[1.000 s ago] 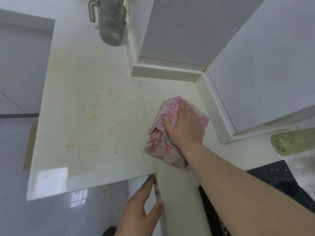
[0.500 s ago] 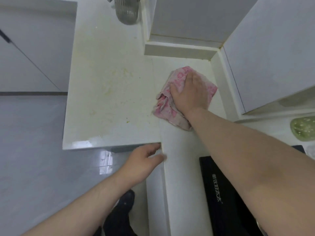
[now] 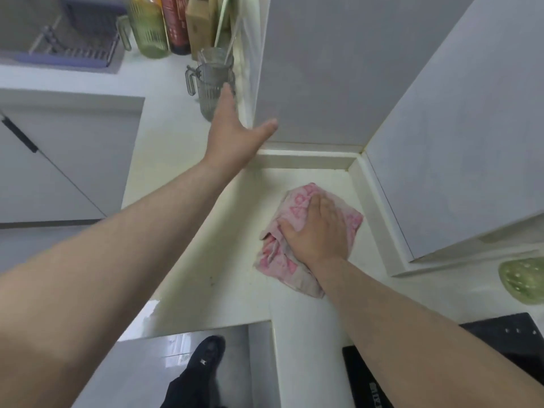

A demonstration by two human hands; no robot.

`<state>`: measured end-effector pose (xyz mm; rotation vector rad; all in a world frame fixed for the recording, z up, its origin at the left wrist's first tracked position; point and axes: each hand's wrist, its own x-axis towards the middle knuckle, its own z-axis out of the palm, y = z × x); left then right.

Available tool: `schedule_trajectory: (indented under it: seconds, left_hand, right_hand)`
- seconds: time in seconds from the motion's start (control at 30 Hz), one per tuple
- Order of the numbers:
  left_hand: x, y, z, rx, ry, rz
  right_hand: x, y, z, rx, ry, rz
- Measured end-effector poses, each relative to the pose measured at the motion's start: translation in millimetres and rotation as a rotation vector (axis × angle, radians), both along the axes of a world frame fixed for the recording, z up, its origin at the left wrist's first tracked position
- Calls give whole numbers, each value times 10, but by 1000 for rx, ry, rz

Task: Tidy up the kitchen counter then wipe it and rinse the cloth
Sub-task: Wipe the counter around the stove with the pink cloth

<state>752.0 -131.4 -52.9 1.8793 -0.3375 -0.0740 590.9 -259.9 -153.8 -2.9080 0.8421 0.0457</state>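
While under the right hand [image 3: 316, 231], crumpled pink cloth [image 3: 275, 260] on glossy counter [image 3: 206, 260].

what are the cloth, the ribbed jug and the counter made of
Cloth: soft woven fabric, probably cotton, matte with a pink print; it bunches into folds.
Jug: clear greyish glass or hard plastic with a ribbed wall; the look does not settle which.
Counter: cream stone or composite, polished; its front edge mirrors the light.

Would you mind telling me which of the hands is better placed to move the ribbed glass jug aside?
Left. The left hand is open right beside the jug, while the right hand presses the cloth farther away.
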Motion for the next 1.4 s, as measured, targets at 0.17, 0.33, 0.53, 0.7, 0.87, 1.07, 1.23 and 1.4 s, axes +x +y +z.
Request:
schedule_trajectory:
  seconds: [0.17, 0.33, 0.53, 0.7, 0.87, 1.07, 1.23, 1.4]
  left_hand:
    - [549, -478, 298, -132, -108, 3]
    - [746, -658, 214, -165, -235, 74]
    - [828, -727, 128, -214, -290, 111]
    - [836, -737, 75, -232, -303, 96]
    - [836, -748, 65, -245, -333, 108]
    - [857, -747, 37, -241, -363, 125]
    - [887, -746, 19, -245, -362, 131]
    - [867, -738, 41, -242, -354, 120]
  right_hand:
    - [107, -39, -22, -8, -12, -15]
    - [499, -136, -1, 5, -23, -28]
    - [883, -101, 46, 44, -23, -217]
    - [1212, 189, 99, 175, -35, -514]
    - [1068, 262, 51, 161, -44, -363]
    - [827, 139, 45, 171, -59, -100]
    - [655, -354, 29, 72, -18, 63]
    - [535, -757, 36, 55, 3, -10]
